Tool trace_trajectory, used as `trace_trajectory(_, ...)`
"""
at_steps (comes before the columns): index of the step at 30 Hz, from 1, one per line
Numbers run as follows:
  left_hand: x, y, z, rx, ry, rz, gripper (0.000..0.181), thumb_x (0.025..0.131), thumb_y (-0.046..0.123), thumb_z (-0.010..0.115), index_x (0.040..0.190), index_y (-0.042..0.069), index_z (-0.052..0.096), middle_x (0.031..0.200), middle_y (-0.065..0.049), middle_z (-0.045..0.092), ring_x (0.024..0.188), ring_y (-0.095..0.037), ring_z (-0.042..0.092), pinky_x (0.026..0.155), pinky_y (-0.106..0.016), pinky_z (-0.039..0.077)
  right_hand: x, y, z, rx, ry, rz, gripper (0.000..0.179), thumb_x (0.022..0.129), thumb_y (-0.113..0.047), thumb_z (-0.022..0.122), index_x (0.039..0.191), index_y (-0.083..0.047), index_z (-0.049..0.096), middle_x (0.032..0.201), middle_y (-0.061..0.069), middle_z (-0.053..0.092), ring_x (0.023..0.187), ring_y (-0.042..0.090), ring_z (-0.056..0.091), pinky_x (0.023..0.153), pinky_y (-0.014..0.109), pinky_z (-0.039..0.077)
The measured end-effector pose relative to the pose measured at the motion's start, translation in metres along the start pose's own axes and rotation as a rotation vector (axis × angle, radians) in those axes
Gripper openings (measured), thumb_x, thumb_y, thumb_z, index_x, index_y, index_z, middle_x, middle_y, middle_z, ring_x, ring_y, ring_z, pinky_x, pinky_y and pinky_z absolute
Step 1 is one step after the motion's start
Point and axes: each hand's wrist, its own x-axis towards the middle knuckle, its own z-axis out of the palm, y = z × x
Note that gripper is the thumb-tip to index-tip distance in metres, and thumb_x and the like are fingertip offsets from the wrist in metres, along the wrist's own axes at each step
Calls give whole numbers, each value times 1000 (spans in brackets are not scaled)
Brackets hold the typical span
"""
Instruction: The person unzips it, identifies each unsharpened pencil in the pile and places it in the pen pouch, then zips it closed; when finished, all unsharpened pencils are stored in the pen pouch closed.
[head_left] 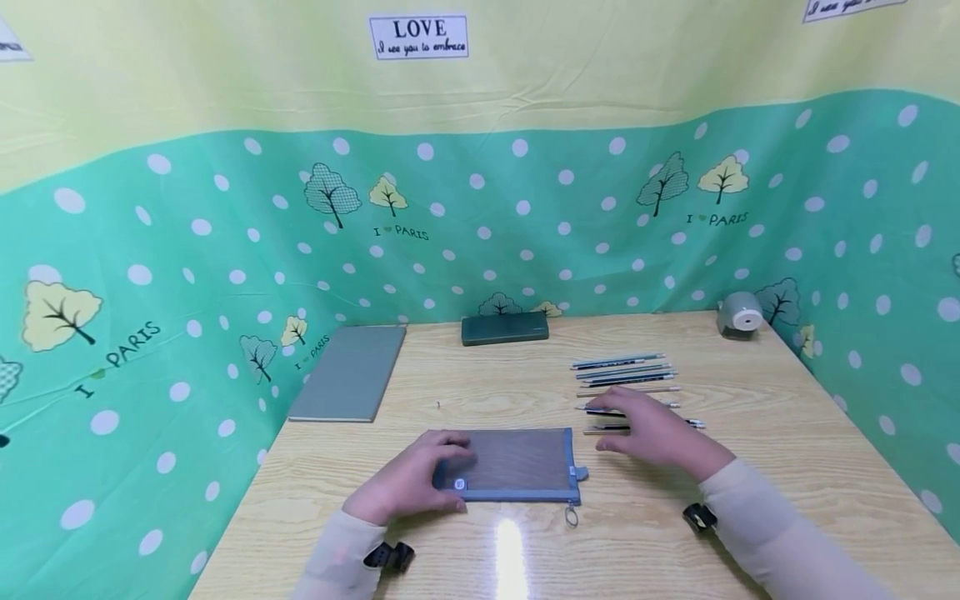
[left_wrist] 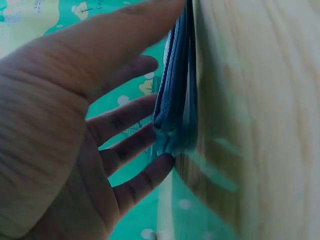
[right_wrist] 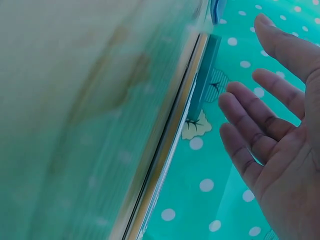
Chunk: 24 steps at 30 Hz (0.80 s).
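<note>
A flat mesh zipper pouch with blue-grey edging lies on the table, its zipper pull ring at the near right corner. My left hand is at the pouch's left end, fingers spread over it and thumb near its front edge. In the left wrist view the little finger of my left hand meets the pouch's blue corner, and nothing is gripped. My right hand hovers over the nearest of several pencils. In the right wrist view, my right hand has loosely extended fingers and an empty palm.
A grey notebook lies at the back left. Against the curtain stands a dark green case, and a grey pencil sharpener is in the back right corner. A tiny dark speck lies left of centre. A polka-dot curtain surrounds the table.
</note>
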Motion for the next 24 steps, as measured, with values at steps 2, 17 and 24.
trace_trajectory(2,0,0,0,13,-7,-1,67,76,42,94,135,21,71,152,-1,53,141,-26,47,115,-49,42,1,-2,1,-2,-10,-8,59,87,-34,88,139,-17,66,140,5,62,129,34,59,104,57,50)
trace_trajectory(17,0,0,3,-69,64,7,6,98,32,76,100,27,79,127,9,68,131,-20,57,114,-47,43,8,-15,4,31,-62,-43,41,93,-22,82,132,-17,71,140,8,63,133,33,56,108,55,48)
trace_trajectory(24,-2,-6,0,-125,170,-23,5,100,27,73,104,31,75,118,16,68,120,-13,62,108,-45,49,12,-20,7,12,-51,-88,37,91,-11,82,126,-18,74,124,0,69,114,23,66,95,46,56)
